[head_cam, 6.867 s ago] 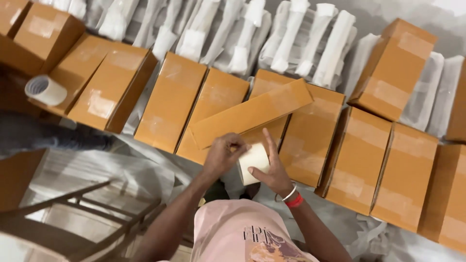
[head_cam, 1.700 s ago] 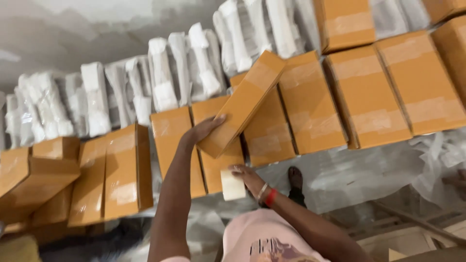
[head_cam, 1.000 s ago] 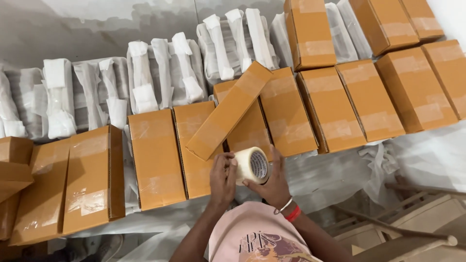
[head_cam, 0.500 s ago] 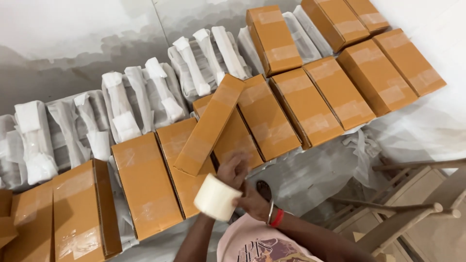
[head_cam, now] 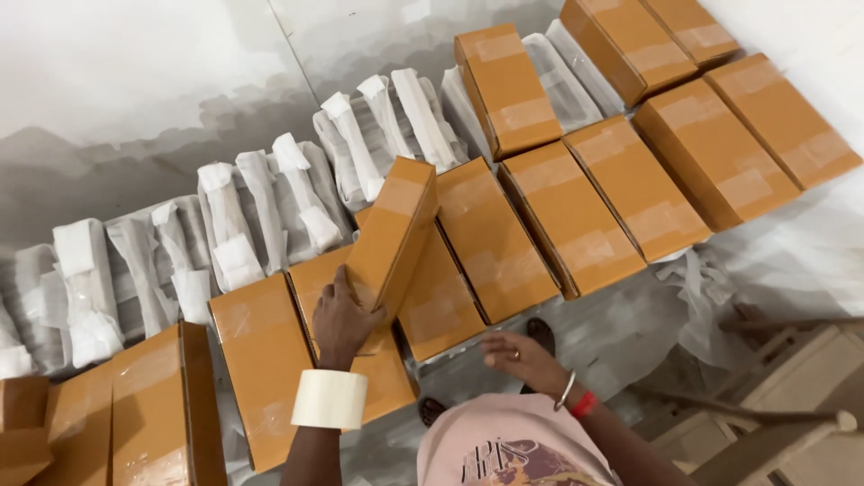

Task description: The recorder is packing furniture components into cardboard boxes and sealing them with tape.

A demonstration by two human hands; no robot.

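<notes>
My left hand (head_cam: 342, 317) grips the lower end of a long brown cardboard box (head_cam: 393, 232), which lies tilted on top of a row of similar sealed boxes (head_cam: 490, 238). A roll of pale packing tape (head_cam: 329, 399) sits around my left wrist like a bracelet. My right hand (head_cam: 520, 358) hovers palm down with fingers spread, just in front of the box row, holding nothing. It wears a ring, a metal bangle and a red band.
Further sealed brown boxes (head_cam: 711, 148) stretch to the upper right and lower left (head_cam: 157, 409). Behind them lie several white paper-wrapped bundles (head_cam: 270, 202) against a grey wall. A wooden chair frame (head_cam: 783, 405) stands at the lower right, by crumpled white wrapping (head_cam: 706, 279).
The tape roll, held in both hands before, now sits on my left wrist. My left hand has taken the tilted box's lower end. My right hand has come away with nothing in it.
</notes>
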